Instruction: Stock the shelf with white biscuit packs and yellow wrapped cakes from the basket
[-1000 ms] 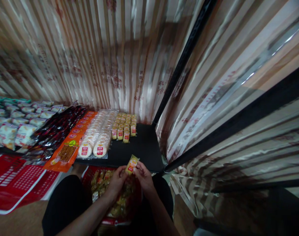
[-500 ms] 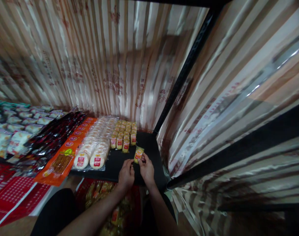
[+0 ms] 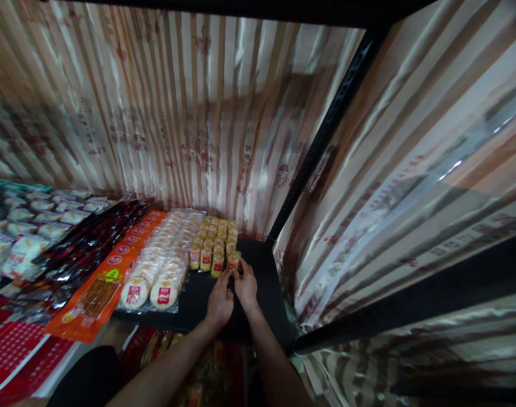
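I see the small yellow packet at the right end of the front line of the yellow rows. Its lower edge is on the black shelf, right beside the neighbouring packet. The right hand pinches it, fingertips closed on its right and lower edge. The left hand lies against the right one, with its fingertips up at the packet's lower left corner; I cannot tell whether they clamp it or only touch it. The packet is a flat plastic pouch, yellow with a red label low on its face, like the others.

The yellow rows form a tight block several files wide, running back toward the wall. Just left of the rows, round white cakes lie overlapped in clear glossy wrappers, each with a red label. Further left of the rows come long, flat orange packs, shingled one over the next, then shiny dark packs of black and red film. Puffy pale bags lie well left of the rows.

Behind the rows hangs crinkled, glossy striped foil, cream and brown with red print. Right of the rows a black post rises at a slant. Nearer me than the rows, below the shelf edge, a red bag holds yellowish wrappers that are too blurred to make out.
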Demonstrator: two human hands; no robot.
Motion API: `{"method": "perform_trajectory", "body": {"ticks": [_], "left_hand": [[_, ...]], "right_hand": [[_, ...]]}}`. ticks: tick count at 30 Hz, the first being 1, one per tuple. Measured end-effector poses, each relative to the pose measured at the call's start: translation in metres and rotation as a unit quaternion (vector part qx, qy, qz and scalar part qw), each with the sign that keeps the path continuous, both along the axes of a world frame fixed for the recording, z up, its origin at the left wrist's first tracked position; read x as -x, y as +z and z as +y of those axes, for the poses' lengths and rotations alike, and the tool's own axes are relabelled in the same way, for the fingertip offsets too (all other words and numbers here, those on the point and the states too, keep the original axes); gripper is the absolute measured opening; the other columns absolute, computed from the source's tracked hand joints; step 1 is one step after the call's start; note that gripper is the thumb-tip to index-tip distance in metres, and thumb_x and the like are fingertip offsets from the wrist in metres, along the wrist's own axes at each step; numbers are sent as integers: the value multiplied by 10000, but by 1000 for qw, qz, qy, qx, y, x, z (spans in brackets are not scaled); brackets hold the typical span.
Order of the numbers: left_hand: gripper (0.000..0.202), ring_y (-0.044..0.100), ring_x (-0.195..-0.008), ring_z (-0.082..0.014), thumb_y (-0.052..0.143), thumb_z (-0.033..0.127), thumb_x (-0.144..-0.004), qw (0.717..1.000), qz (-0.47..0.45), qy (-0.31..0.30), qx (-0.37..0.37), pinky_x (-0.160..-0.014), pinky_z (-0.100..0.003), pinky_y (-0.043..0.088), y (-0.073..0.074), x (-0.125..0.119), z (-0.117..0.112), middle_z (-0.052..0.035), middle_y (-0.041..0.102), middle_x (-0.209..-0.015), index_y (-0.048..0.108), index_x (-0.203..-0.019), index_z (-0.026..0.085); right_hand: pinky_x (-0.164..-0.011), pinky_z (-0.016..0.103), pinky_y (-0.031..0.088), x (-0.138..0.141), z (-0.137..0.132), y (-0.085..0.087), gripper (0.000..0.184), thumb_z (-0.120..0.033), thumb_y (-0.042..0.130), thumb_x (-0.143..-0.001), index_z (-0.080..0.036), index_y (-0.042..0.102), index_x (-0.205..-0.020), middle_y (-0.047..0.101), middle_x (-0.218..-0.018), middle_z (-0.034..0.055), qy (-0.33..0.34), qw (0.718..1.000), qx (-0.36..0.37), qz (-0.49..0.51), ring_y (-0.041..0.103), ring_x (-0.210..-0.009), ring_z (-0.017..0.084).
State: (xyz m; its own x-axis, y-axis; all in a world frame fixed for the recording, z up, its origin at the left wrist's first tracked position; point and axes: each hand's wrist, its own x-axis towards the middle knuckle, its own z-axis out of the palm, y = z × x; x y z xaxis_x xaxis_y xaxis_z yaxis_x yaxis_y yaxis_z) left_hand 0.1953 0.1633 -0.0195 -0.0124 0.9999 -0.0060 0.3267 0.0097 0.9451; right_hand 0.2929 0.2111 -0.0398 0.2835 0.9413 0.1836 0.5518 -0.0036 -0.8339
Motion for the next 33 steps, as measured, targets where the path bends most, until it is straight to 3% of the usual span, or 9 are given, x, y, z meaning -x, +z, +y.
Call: {"method": "perform_trajectory", "body": {"ticks": [11,17,26,29,33], "left_hand": [[591,385,-1268,-176,390,17,-690,999,51,6,-14,-1096,-322,263,-11,5,7,-71,454,-1357,478,-1263,133],[604,390,-1265,-179,380,17,-670,998,41,-22,-44,-1106,-339,248,-14,6,9,-72,468,-1345,493,-1253,130],[598,378,-1270,-197,372,19,-664,997,36,-30,-63,-1099,-373,258,-18,8,8,-97,482,-1325,493,-1240,125],[576,455,-1196,-191,374,13,-660,996,43,-15,-81,-1059,-366,321,-15,10,3,-103,526,-1267,508,-1207,134],[417,584,-881,-153,372,37,-701,993,64,16,-101,-866,-313,463,-10,18,-15,-91,613,-1020,570,-1055,137]], "right_hand": [[-924,361,394,8,8,-6,451,-303,432,-804,-140,539,-1210,573,-1159,125,-5,994,-23,-108,488,-1089,238],[-931,364,381,12,11,-18,472,-312,367,-843,-131,488,-1262,583,-1166,122,-2,992,-38,-124,473,-1101,230],[-972,399,343,12,10,-19,462,-304,356,-845,-147,481,-1262,568,-1182,112,28,987,-56,-147,449,-1121,233],[-963,424,350,12,8,-16,515,-341,398,-822,-112,446,-1280,549,-1197,147,12,991,-56,-121,430,-1146,251],[-919,419,399,12,-6,-5,531,-377,437,-800,-106,454,-1256,517,-1223,170,-7,996,-63,-58,454,-1128,250]]}}
